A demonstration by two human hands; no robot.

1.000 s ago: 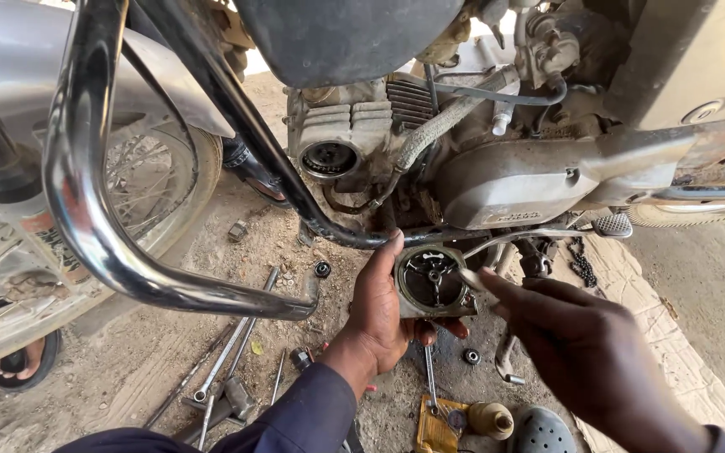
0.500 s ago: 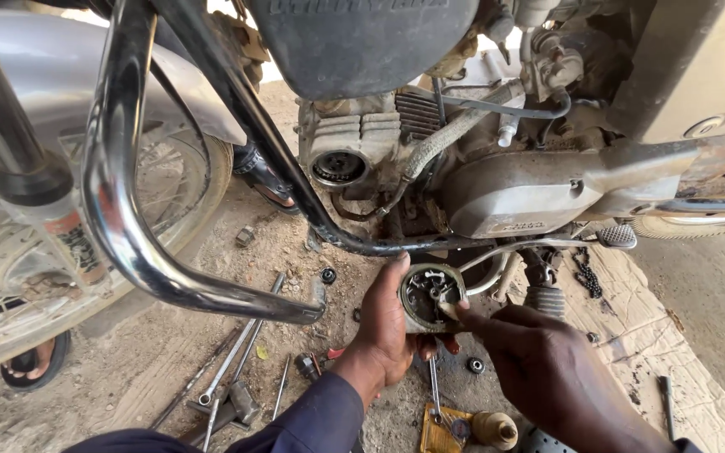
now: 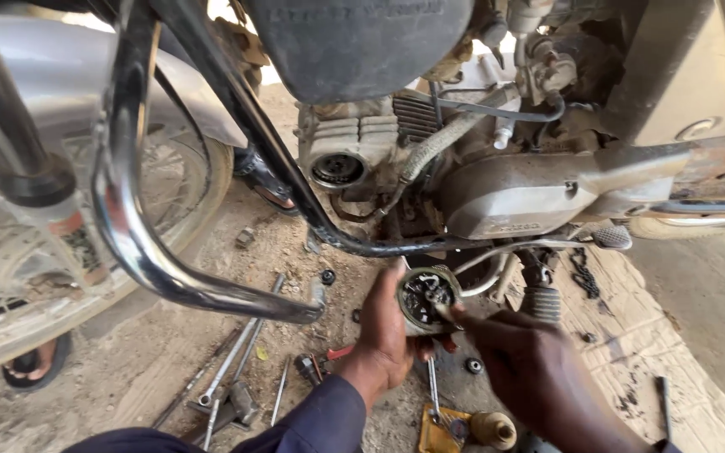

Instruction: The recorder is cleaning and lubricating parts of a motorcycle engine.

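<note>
— Metal, round and greasy: that was the small engine part (image 3: 426, 298), held up just below the motorcycle's engine (image 3: 497, 197), between the frame tube and the ground.

— Which hand had it?

— The left hand (image 3: 388, 331) cupped it from behind and beneath, fingers curled round its rim, so the open face was turned up toward the person. That seemed the reason for the grip: it kept the inside in plain sight.

— And the other?

— The right hand (image 3: 526, 365) came in from the lower right with fingertips pinched together at the part's face, working at something inside. Whether a small piece was caught between them, I could not tell.

— What lay around?

— Spanners (image 3: 232, 377) lay on the sandy ground (image 3: 161, 386) just left of the left forearm, probably kept within reach. A few loose nuts (image 3: 327, 276) sat scattered nearer the engine. Below the hands was a flat yellow packet (image 3: 440, 429), rectangular, with a tool lying across it, and a small tan cap-shaped piece (image 3: 494, 429) just beside it.

— Further out?

— A chrome crash bar (image 3: 140, 243) curved across the left, the front wheel (image 3: 69, 277) behind it. A woven mat (image 3: 631, 335) covered the ground at right, a chain (image 3: 581, 273) lying on it near the footpeg.
</note>
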